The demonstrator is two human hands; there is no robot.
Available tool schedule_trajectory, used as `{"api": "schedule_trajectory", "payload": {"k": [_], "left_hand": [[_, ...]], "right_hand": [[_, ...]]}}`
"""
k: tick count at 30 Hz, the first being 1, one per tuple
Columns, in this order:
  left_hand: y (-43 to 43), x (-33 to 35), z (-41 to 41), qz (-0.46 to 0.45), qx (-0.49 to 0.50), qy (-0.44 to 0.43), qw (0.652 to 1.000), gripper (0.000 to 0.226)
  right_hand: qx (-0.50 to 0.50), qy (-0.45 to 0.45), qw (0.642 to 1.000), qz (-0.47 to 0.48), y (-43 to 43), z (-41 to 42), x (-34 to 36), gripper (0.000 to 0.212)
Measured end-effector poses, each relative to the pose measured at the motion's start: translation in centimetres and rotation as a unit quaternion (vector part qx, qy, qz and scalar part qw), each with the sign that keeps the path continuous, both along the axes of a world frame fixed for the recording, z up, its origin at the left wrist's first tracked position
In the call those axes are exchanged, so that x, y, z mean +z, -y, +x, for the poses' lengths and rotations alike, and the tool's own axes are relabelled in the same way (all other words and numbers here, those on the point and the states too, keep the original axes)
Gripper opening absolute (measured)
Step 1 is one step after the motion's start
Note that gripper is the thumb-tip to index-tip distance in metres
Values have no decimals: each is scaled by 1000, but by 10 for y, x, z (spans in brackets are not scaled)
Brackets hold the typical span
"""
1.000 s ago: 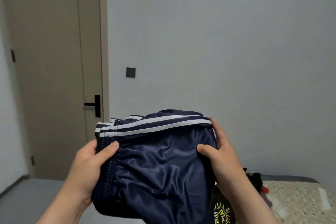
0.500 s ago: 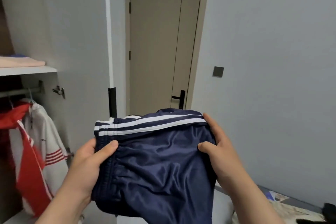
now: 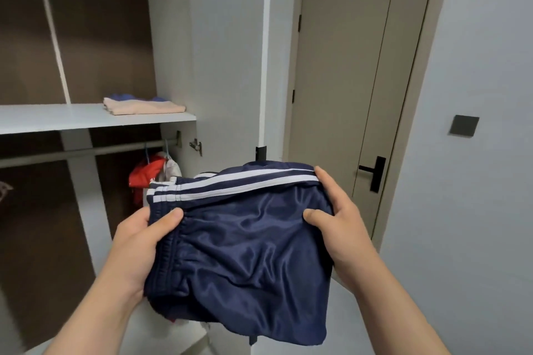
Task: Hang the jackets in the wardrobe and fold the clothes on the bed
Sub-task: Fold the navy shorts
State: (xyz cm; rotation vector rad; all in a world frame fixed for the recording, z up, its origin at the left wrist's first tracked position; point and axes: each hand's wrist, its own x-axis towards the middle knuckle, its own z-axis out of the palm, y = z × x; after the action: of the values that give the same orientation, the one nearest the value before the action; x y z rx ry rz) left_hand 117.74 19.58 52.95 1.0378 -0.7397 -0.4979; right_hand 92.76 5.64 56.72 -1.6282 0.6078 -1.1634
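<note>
Shiny navy folded garment (image 3: 242, 242) with white stripes; red, perhaps white jackets (image 3: 150, 176); beige folded cloth (image 3: 144, 106).

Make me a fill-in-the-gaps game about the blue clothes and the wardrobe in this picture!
The left hand and right hand hold folded dark blue clothes with ____ stripes.
The beige clothes lie folded in the wardrobe on a ____.
The handle on the door is ____.
Missing words: white; shelf; black.
</note>
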Motion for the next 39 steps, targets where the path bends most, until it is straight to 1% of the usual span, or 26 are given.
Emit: {"api": "schedule_trajectory", "payload": {"k": [3, 10, 15, 18, 20, 21, 23, 25, 28, 33, 37, 39], "left_hand": [[4, 11, 0, 2, 26, 7, 1000, 26], [0, 24, 4, 15, 118, 34, 992, 32], [-18, 36, 18, 31, 177, 47, 983, 21], [-31, 44, 34, 53, 189, 52, 979, 34], [-36, 48, 47, 55, 177, 36, 982, 41], [-38, 49, 54, 49, 173, 23, 983, 41], [-39, 51, 71, 28, 176, 12, 984, 35], [-39, 53, 92, 6, 180, 7, 984, 32], [-39, 54, 134, -4, 188, -7, 982, 39], [-36, 58, 218, 15, 211, -15, 977, 42], [-28, 67, 280, -1, 182, -22, 983, 33], [-22, 73, 307, -3, 172, -29, 985, 33]], "right_hand": [[39, 10, 999, -5, 21, 10, 6, 73], [127, 17, 992, 7, 62, 39, 12, 59], [189, 15, 982, 23, 69, 83, 20, 57], [212, 18, 977, 3, 67, 115, 29, 58], [225, 20, 974, -6, 65, 136, 35, 59], [231, 20, 973, -14, 65, 147, 37, 59], [239, 19, 970, -30, 63, 168, 42, 62], [256, 23, 966, -23, 63, 192, 45, 65], [271, 23, 962, -12, 63, 233, 49, 67], [259, 20, 966, -10, 66, 312, 56, 70], [246, 11, 969, -20, 70, 373, 62, 70], [230, 7, 973, -34, 73, 399, 66, 70]]}}
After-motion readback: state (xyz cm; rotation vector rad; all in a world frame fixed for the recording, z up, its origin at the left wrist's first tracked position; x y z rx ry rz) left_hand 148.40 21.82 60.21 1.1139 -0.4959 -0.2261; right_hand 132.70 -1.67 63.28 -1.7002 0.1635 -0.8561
